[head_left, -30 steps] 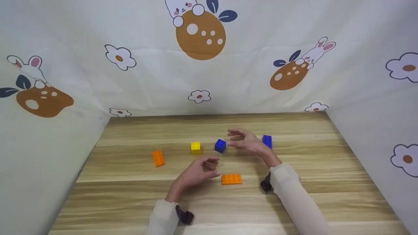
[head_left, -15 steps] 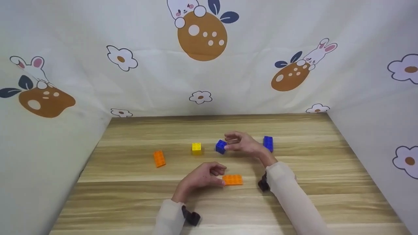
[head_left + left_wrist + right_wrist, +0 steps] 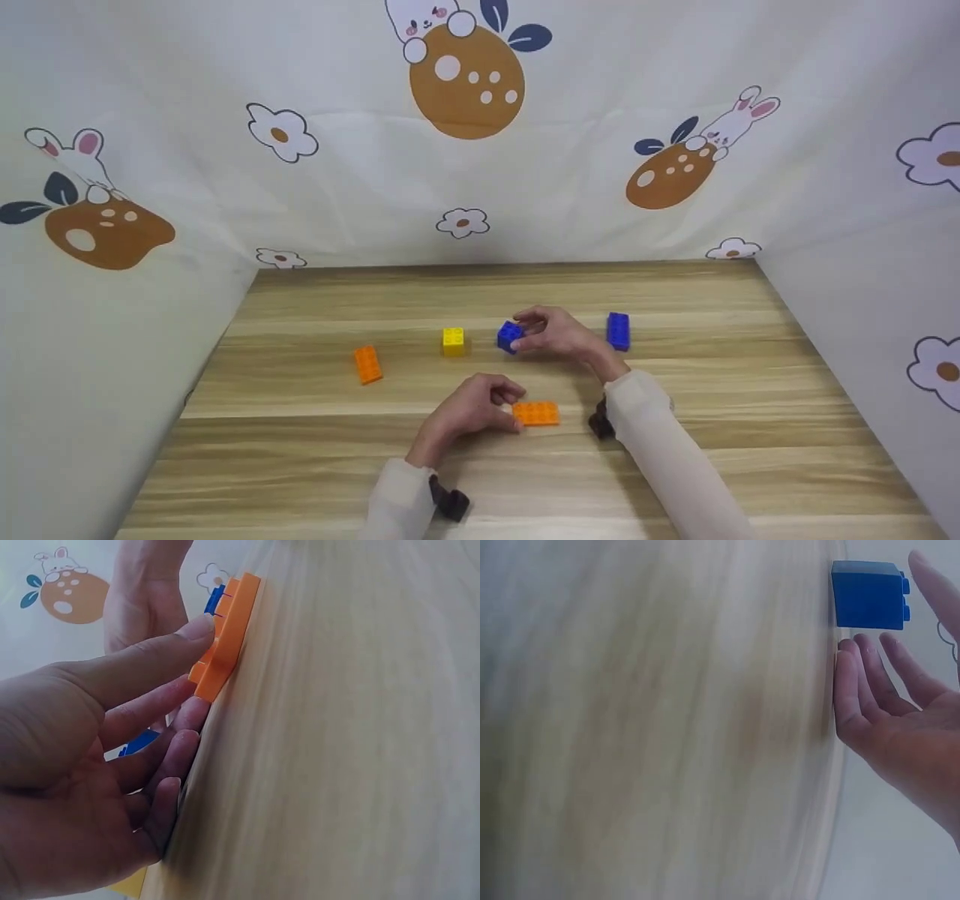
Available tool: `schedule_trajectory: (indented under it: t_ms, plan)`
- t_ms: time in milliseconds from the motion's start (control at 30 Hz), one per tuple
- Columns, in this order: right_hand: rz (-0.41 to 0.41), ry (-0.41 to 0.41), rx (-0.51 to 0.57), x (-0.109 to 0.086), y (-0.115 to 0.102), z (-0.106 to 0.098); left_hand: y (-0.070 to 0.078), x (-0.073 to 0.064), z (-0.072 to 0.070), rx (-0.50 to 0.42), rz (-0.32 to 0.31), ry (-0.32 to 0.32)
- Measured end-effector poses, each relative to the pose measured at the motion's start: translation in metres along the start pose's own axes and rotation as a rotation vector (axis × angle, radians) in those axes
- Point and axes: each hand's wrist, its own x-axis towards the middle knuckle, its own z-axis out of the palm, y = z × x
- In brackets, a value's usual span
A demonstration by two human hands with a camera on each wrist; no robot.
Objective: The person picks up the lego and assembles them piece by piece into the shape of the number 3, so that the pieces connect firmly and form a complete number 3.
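Observation:
My left hand [image 3: 480, 406] lies at the left end of an orange 2x4 toy building brick [image 3: 537, 414], studs up on the wooden table. Its thumb is at the brick's near corner, and its loosely bent fingers stand just beyond the far edge. In the left wrist view the thumb [image 3: 150, 664] overlaps the orange brick [image 3: 229, 637]. My right hand [image 3: 559, 334] reaches around the right side of a blue cube-shaped brick [image 3: 509, 337], thumb and fingers spread. A gap shows between those fingers [image 3: 904, 667] and the blue brick [image 3: 868, 596] in the right wrist view.
A yellow cube-shaped brick [image 3: 453, 342] stands left of the blue cube, with another orange brick [image 3: 368, 364] farther left. Behind my right wrist lies a long blue brick [image 3: 619, 331]. Printed cloth walls [image 3: 360, 195] border the wooden table [image 3: 300, 450] at the back and sides.
My left hand has moved right and nearer, from beside the orange brick to its end. My right hand has come slightly left and nearer, closing in on the blue cube. The bricks stay put.

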Motion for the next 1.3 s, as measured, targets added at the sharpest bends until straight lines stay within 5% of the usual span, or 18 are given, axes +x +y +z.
schedule_trajectory:
  t_ms: [233, 600, 967, 1300]
  plan:
    - [0.035, 0.060, -0.029, 0.003, -0.002, 0.004, -0.001, 0.002, 0.003, 0.050, -0.019, 0.013]
    - [0.030, 0.079, 0.135, -0.006, -0.003, 0.003, 0.001, 0.002, 0.003, 0.075, -0.025, 0.029]
    - [-0.070, 0.148, 0.118, -0.039, -0.019, -0.006, 0.000, 0.003, 0.002, 0.073, -0.043, 0.036]
    - [-0.135, 0.120, 0.104, -0.074, -0.026, -0.015, -0.001, 0.003, 0.003, 0.089, -0.035, 0.066]
